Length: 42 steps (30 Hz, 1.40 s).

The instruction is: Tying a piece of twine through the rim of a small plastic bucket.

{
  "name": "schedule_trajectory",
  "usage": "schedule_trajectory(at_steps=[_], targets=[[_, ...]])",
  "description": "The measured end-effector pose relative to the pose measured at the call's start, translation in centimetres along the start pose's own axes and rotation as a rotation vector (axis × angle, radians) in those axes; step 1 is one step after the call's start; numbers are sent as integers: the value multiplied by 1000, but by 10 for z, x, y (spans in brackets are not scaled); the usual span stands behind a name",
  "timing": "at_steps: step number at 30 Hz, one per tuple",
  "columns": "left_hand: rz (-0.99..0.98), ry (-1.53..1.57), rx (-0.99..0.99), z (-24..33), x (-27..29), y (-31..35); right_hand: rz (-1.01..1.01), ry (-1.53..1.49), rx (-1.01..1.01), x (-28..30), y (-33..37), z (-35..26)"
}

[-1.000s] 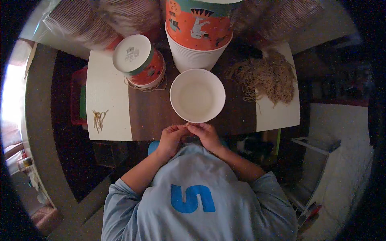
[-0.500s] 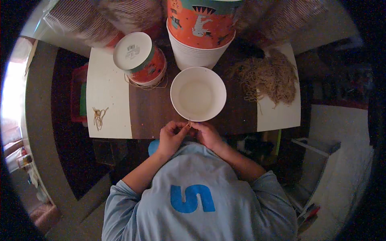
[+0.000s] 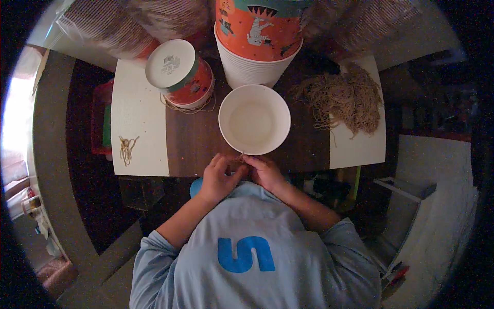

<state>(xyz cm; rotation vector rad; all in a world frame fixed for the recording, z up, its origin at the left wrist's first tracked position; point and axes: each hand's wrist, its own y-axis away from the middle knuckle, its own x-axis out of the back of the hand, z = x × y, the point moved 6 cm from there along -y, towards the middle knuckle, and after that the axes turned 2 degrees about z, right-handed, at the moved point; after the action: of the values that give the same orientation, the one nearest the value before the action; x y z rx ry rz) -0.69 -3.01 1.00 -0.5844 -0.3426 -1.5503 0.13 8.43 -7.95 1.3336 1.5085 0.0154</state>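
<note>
Just in front of a round white paper bucket, my two hands meet at its near rim. The bucket stands upright, its inside facing up. My left hand has its thumb and fingers curled together. My right hand pinches from the other side, its thumb and forefinger touching the rim. A thin tan string end pokes up between the fingertips; most of it is hidden by the fingers.
A tall stack of white paper buckets stands behind, topped by an orange printed one. Left of it, upturned printed buckets have string round them. Tangled tan string lies at right, a small string bundle at left. Wrapped stacks line the back.
The fingers of my left hand have shifted slightly, and its thumb has drawn back a little toward me. My right hand and the bucket stay nearly in place.
</note>
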Motion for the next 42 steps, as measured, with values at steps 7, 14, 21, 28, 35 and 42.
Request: schedule_trajectory(at_steps=[7,14,21,28,35,42], targets=[[2,-18,4,-8,-5,2,-12,60,-1,1,-2,1],[-68,103,257,-20,-8,4,-64,62,-5,-1,0,-2],[-67,436,414,-45,-18,13,-114,15,-33,-9,-2,-3],[-125,434,460,-44,-14,10,-56,58,43,5,-10,1],[-110,473,521,-48,-13,6,88,707,272,13,-5,-11],[-107,590,567,-55,-16,6,222,921,413,16,0,-19]])
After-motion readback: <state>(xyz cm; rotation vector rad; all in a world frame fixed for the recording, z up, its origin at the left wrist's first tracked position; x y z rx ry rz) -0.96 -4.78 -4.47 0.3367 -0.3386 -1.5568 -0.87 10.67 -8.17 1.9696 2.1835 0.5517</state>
